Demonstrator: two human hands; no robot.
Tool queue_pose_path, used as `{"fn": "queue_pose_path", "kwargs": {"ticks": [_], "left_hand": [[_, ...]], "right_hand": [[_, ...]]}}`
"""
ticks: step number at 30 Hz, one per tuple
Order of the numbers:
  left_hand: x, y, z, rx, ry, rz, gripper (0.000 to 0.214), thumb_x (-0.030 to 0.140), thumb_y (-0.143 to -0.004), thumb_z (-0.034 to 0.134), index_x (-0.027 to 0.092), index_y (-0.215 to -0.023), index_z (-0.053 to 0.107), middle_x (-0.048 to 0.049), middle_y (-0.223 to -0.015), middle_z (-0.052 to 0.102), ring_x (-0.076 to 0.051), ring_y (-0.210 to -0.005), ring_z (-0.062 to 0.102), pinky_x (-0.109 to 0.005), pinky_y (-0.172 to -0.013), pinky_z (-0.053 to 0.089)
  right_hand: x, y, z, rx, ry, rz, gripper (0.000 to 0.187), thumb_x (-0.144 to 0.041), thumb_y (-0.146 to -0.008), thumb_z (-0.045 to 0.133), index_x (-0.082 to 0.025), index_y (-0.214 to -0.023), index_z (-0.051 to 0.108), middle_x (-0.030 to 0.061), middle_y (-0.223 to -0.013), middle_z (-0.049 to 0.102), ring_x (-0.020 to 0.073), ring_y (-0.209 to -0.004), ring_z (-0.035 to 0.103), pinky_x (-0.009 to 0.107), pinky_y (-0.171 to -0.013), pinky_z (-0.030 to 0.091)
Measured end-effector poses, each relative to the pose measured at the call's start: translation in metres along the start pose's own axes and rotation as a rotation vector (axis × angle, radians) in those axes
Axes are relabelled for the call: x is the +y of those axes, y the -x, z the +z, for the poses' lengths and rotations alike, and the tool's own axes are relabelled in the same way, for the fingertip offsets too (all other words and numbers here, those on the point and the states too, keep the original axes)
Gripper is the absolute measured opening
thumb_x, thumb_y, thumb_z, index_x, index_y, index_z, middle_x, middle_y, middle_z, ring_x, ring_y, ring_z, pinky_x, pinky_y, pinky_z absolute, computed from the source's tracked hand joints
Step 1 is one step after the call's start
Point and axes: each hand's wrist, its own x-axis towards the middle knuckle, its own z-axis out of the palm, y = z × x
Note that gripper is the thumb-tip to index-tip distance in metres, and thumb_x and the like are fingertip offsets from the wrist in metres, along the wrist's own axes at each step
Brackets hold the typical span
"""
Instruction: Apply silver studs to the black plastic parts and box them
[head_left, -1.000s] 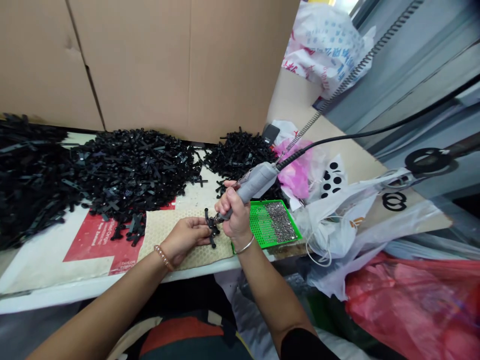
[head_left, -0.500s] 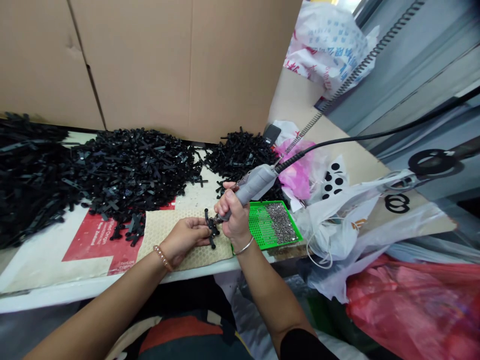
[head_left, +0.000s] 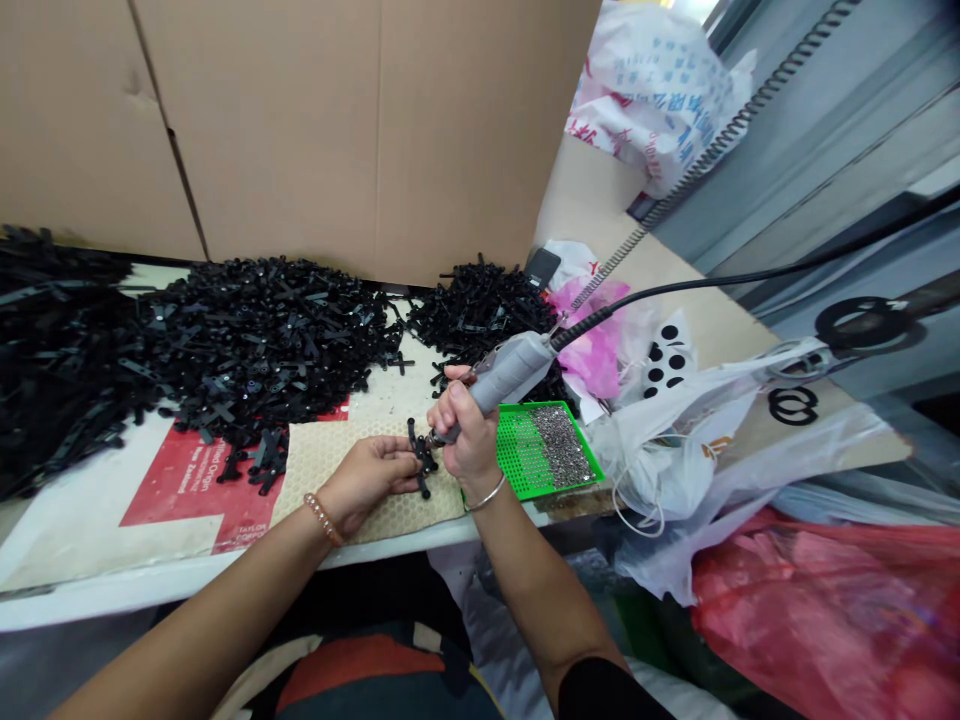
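Head view: power screwdriver meeting a black bracket at the table's front edge

Left-hand fingertips are pinching the black bracket (head_left: 424,465) above a honeycomb-patterned mat (head_left: 322,465) by the table's (head_left: 82,602) front edge; the left hand (head_left: 367,478) is steadying it. The right hand (head_left: 472,435) is wrapping the grey power screwdriver (head_left: 517,365), its tip sitting at the bracket. A green perforated basket (head_left: 514,455) is holding screws (head_left: 564,448) near that edge. Red-printed cardboard (head_left: 180,480) is reading "New Zealand" and, partly covered, "TAYLOR CORPO". Right of a cardboard panel (head_left: 450,130), a white plastic bag (head_left: 652,90) is showing blue Chinese characters.
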Motion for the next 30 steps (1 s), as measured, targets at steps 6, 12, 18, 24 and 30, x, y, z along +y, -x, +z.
{"fn": "queue_pose_path", "kwargs": {"ticks": [6,12,18,24,30], "left_hand": [[-0.001,0.0,-0.001,-0.012,0.018,0.002,0.021,0.009,-0.059,0.078,0.011,-0.077,0.068,-0.0046,-0.075,0.07,-0.012,-0.064,0.063,-0.024,-0.067,0.055],[-0.001,-0.002,-0.001,0.005,-0.004,0.0,0.018,0.009,-0.058,0.078,0.01,-0.073,0.068,-0.0054,-0.073,0.069,-0.013,-0.066,0.065,-0.023,-0.065,0.055],[0.001,-0.005,0.0,0.038,-0.01,-0.035,0.014,0.005,-0.055,0.076,0.01,-0.064,0.067,-0.0024,-0.065,0.067,-0.011,-0.058,0.062,-0.022,-0.06,0.055],[0.002,-0.002,0.01,0.085,-0.035,-0.015,0.012,0.001,-0.059,0.069,0.012,-0.057,0.063,0.0007,-0.057,0.062,-0.008,-0.05,0.057,-0.019,-0.053,0.051],[0.004,-0.006,0.008,0.135,-0.035,0.012,0.017,0.005,-0.055,0.077,0.013,-0.053,0.061,0.001,-0.055,0.061,-0.009,-0.05,0.056,-0.019,-0.049,0.049]], "right_hand": [[0.0,0.003,0.001,-0.005,0.006,-0.007,0.031,-0.041,-0.07,0.069,-0.022,-0.089,0.055,-0.0118,-0.046,0.036,0.0055,-0.038,0.034,0.022,-0.042,0.033],[0.006,0.005,-0.002,-0.1,0.019,-0.023,0.026,-0.038,-0.074,0.068,-0.021,-0.088,0.055,-0.0116,-0.047,0.038,0.005,-0.038,0.035,0.021,-0.042,0.033],[0.012,0.001,-0.009,-0.207,0.046,0.054,0.029,-0.043,-0.074,0.069,-0.021,-0.081,0.052,-0.0119,-0.045,0.037,0.0047,-0.036,0.033,0.021,-0.041,0.03],[0.006,0.003,-0.002,-0.155,0.107,0.121,0.034,-0.043,-0.064,0.076,-0.022,-0.079,0.053,-0.0122,-0.042,0.036,0.0054,-0.036,0.032,0.022,-0.041,0.028],[-0.027,0.008,-0.004,0.103,0.171,0.051,0.027,-0.037,-0.052,0.08,-0.028,-0.07,0.061,-0.0102,-0.036,0.026,0.0066,-0.033,0.023,0.03,-0.044,0.024]]}}
